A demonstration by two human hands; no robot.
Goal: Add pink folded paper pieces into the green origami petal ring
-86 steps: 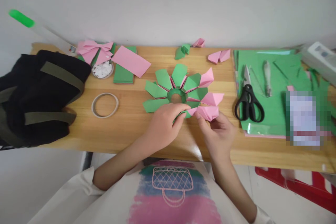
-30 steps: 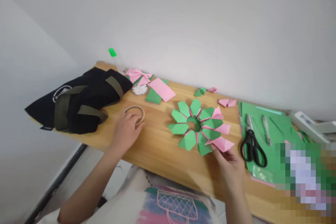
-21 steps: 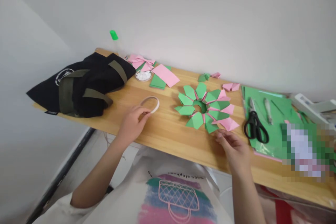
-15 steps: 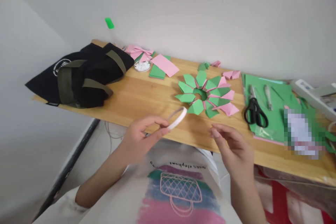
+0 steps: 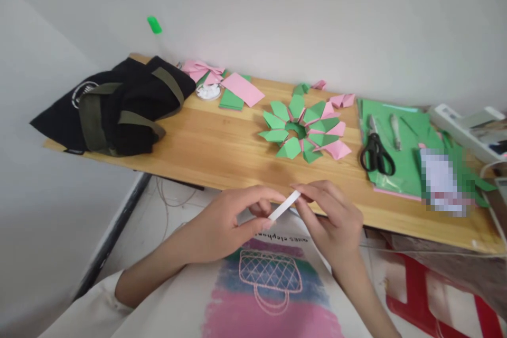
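A narrow white ring (image 5: 284, 206), which looks like a thin roll of tape, spans the gap between my hands in front of the table edge and is seen almost edge-on. My left hand (image 5: 229, 219) pinches its lower left end between thumb and fingers. At its upper right end, my right hand (image 5: 330, 216) closes thumb and fingertips on it. Beyond my hands, a ring of folded green and pink paper petals (image 5: 296, 108) lies on the wooden table (image 5: 222, 153).
Black scissors (image 5: 377, 153) and a small cutter (image 5: 395, 129) rest on green sheets (image 5: 410, 169) at right. A black bag (image 5: 119, 111) covers the left end. Pink paper (image 5: 243, 88), a dish of white bits (image 5: 208, 91) and folded pieces (image 5: 341, 100) lie along the wall.
My right hand has moved left and closed on the ring. My left hand has brought the ring slightly down and turned it edge-on. The view has shifted a little.
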